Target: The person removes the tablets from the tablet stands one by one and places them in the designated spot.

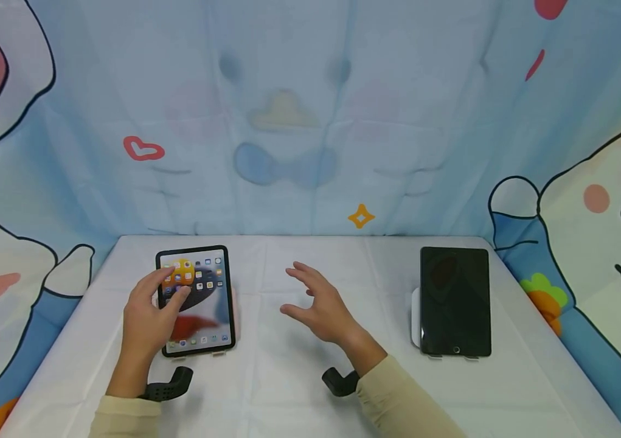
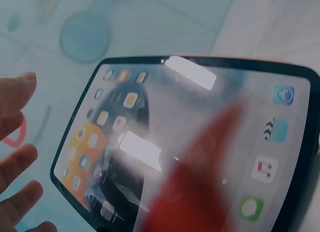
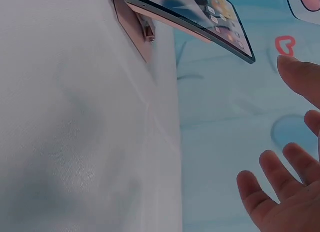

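Lit tablet point(image 1: 203, 304) stands tilted back on a pink stand point(image 3: 132, 29), between nine and ten o'clock from the middle of the white table point(image 1: 288, 395), its screen showing app icons over orange, dark and red shapes. At its nine o'clock side is the left hand point(image 1: 148, 313), thumb and forefinger spread apart and overlapping the screen in the head view. Whether a fingertip meets the glass is hard to judge from there, though the left wrist view seems to show a gap. The right hand point(image 1: 323, 307) hovers near the table's middle, at three o'clock from that tablet and well apart from it, its fingers spread, holding nothing and pointing towards ten or eleven o'clock. Between two and three o'clock from the table's middle, a second tablet point(image 1: 455, 301) with a dark screen leans against a white stand point(image 1: 415, 316). Behind the table hangs a pale blue curtain point(image 1: 414, 91), with an orange star point(image 1: 361, 216) printed at about one o'clock.
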Available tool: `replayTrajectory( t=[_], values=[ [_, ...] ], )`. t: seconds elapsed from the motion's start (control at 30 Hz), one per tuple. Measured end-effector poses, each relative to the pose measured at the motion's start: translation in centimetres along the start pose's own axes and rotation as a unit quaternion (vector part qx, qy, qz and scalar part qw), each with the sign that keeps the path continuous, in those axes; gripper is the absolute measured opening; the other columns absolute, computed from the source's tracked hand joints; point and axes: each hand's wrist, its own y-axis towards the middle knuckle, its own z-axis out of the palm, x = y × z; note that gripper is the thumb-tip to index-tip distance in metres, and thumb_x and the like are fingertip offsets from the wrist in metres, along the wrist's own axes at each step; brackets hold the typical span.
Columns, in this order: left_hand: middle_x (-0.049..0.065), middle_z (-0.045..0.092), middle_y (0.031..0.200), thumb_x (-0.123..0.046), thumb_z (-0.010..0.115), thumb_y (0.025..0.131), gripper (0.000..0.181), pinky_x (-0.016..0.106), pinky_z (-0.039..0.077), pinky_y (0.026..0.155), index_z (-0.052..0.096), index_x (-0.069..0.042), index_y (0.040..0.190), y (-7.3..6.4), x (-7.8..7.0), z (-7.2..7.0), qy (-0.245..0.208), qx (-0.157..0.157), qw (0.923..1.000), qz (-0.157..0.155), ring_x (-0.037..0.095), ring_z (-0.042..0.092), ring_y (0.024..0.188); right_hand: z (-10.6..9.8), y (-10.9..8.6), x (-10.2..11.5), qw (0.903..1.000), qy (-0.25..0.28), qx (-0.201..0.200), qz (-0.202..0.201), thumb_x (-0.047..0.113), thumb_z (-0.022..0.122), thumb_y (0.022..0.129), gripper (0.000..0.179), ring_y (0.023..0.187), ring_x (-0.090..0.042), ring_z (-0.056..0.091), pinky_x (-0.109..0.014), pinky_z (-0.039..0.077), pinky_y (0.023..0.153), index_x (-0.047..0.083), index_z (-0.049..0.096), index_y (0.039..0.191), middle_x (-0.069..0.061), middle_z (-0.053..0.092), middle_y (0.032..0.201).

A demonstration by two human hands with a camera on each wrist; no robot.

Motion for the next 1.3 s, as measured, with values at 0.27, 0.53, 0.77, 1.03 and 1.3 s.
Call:
replayTrajectory(
  t=[0.27, 0.53, 0.77, 1.03, 1.3],
  values=[
    [0.021, 0.045, 0.148, -0.019, 0.068, 0.096, 0.049, 0.064, 0.031, 0.108, 0.055, -0.004, 0.141, 0.6, 1.4, -0.5, 0.001, 0.003, 0.9997, -0.024, 0.041, 0.036, 0.139, 1.2, 1.5, 0.4, 0.9998, 0.004, 0.016, 0.011, 0.017, 0.079, 0.088, 0.065, 0.131, -0.025, 0.050, -0.043, 0.049, 0.099, 0.010, 0.051, 0.146, -0.006, 0.041, 0.155],
    [0.022, 0.038, 0.153, -0.023, 0.068, 0.097, 0.056, 0.058, 0.037, 0.107, 0.049, -0.004, 0.146, 1.2, 2.1, -0.8, 0.002, 0.018, 0.9988, -0.045, 0.040, 0.033, 0.142, 2.6, 2.8, 1.2, 0.9983, 0.033, 0.034, 0.034, 0.018, 0.076, 0.090, 0.064, 0.136, -0.025, 0.047, -0.042, 0.044, 0.104, 0.009, 0.049, 0.148, -0.005, 0.039, 0.156],
    [0.022, 0.036, 0.155, -0.023, 0.066, 0.098, 0.056, 0.057, 0.037, 0.107, 0.047, -0.005, 0.148, 1.6, 2.8, -0.8, 0.001, 0.027, 0.9972, -0.070, 0.042, 0.035, 0.139, 3.5, 4.0, 1.6, 0.9972, 0.039, 0.053, 0.034, 0.016, 0.075, 0.091, 0.064, 0.136, -0.026, 0.047, -0.041, 0.044, 0.105, 0.009, 0.049, 0.148, -0.007, 0.039, 0.156],
    [0.022, 0.035, 0.156, -0.025, 0.064, 0.100, 0.057, 0.058, 0.035, 0.108, 0.045, -0.006, 0.150, 1.8, 3.3, -0.4, 0.006, 0.045, 0.9956, -0.082, 0.043, 0.033, 0.140, 4.6, 4.4, 2.2, 0.9955, 0.046, 0.065, 0.052, 0.019, 0.075, 0.092, 0.062, 0.135, -0.023, 0.048, -0.038, 0.045, 0.104, 0.012, 0.049, 0.148, -0.004, 0.041, 0.155],
    [0.021, 0.035, 0.156, -0.026, 0.064, 0.100, 0.057, 0.058, 0.032, 0.110, 0.045, -0.006, 0.149, 2.2, 3.6, -0.5, 0.000, 0.061, 0.9950, -0.080, 0.042, 0.031, 0.141, 5.9, 5.0, 2.5, 0.9946, 0.041, 0.082, 0.049, 0.016, 0.074, 0.092, 0.061, 0.133, -0.023, 0.050, -0.037, 0.043, 0.105, 0.012, 0.049, 0.148, -0.005, 0.041, 0.155]
  ],
)
